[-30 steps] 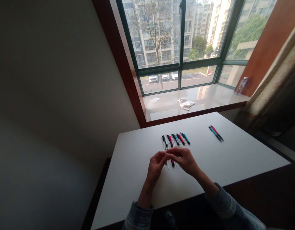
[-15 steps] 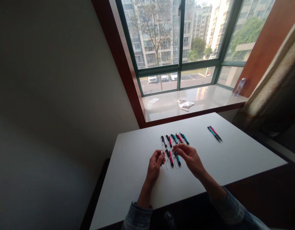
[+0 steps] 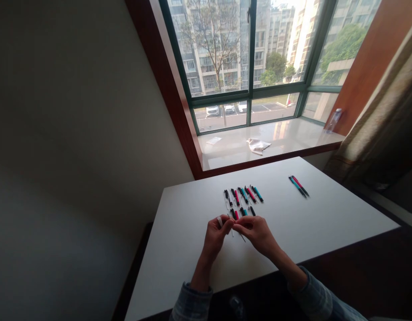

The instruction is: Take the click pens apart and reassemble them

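My left hand [image 3: 216, 234] is closed around a white tube-like pen part [image 3: 220, 221], whose end shows above the fingers. My right hand [image 3: 257, 232] is pinched, its fingertips meeting those of the left. A thin pen refill [image 3: 241, 236] shows below the right fingers, mostly hidden by them. Just beyond both hands, pen parts lie in two rows. The far row has black clip pieces, thin refills, a pink barrel [image 3: 237, 197] and a teal barrel [image 3: 258, 194]. The near row, with another black piece [image 3: 252, 211], is partly covered by my hands.
Two pens, one teal [image 3: 297, 185] and one pink [image 3: 300, 185], lie side by side on the white table [image 3: 343, 214], to the right. Behind it, the window sill [image 3: 293, 136] holds a crumpled cloth [image 3: 258, 146] and a clear bottle [image 3: 333, 121]. A wall stands left.
My right hand has moved left and down with the refill, bringing its fingertips to my left hand. The left hand has shifted slightly, still holding the white part.
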Tool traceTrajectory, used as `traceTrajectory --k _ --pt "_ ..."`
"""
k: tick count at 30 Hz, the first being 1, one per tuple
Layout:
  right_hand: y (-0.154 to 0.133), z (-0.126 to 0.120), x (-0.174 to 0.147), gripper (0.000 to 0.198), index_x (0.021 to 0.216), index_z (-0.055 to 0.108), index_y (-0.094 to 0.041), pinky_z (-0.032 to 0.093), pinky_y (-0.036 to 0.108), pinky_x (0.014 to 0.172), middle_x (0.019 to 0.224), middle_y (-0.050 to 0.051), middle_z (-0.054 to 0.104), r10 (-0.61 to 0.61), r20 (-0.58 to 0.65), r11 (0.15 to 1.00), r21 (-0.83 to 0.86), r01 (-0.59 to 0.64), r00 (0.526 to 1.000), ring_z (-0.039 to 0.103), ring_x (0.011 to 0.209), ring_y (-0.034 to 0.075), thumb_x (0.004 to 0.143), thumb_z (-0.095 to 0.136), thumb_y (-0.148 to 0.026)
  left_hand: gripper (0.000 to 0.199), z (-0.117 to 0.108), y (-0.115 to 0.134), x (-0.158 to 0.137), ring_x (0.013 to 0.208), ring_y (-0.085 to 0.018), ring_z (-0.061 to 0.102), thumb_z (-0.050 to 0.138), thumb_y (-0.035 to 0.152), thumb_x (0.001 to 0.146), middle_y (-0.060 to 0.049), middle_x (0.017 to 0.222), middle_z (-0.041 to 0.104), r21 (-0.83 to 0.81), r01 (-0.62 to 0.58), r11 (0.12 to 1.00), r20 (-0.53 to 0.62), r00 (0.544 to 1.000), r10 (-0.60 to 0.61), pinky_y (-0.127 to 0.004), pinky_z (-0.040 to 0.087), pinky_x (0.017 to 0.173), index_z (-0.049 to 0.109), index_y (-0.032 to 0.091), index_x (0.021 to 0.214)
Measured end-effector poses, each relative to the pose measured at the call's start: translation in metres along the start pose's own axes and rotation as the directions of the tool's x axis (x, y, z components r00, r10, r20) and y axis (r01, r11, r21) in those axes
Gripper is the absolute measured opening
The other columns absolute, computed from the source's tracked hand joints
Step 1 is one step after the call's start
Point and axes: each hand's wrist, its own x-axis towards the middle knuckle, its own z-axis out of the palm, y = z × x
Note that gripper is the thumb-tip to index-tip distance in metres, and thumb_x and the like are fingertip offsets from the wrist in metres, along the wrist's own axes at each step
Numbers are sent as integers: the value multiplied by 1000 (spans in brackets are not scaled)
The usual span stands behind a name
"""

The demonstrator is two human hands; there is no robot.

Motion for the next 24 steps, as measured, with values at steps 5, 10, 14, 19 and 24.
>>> traceTrajectory --k 5,10,14,19,24 --pt "8 5 -11 25 96 77 -21 57 33 76 87 4 78 -1 -8 1000 31 1 1000 72 80 21 87 75 -44 37 2 0 0 58 -11 41 78 50 83 3 61 50 -23 -23 999 -51 998 22 -25 36 58 69 15 78" --pt "11 7 -22 22 94 75 -22 59 34 76 89 5 78 -9 -25 1000 -5 9 1000 73 82 21 88 72 -42 36 2 -5 1 58 -11 42 80 49 81 2 62 53 -22 -23 999 -104 994 21 -24 36 57 71 14 78" --pt "13 -8 -28 16 96 72 -23 57 33 73 83 3 76 -26 -6 995 -101 25 1000 71 77 20 89 67 -37 38 -1 -8 5 59 -9 43 84 50 77 0 71 60 -153 -76 985 -309 951 25 -23 36 56 73 14 87" --pt "24 -32 -23 14 99 67 -24 52 32 66 77 2 72 -37 -80 963 -268 14 996 66 67 19 90 61 -33 38 -1 -10 7 59 -8 44 85 49 76 1 68 59 -142 -70 987 -337 941 18 -23 37 56 73 14 84" --pt "34 -37 -12 5 89 62 -23 47 30 60 71 1 69 -21 -93 916 -401 -18 995 63 61 19 87 59 -27 33 -1 -10 5 61 -10 44 81 46 80 2 68 56 -70 -62 996 -282 959 40 -23 39 58 71 15 84"
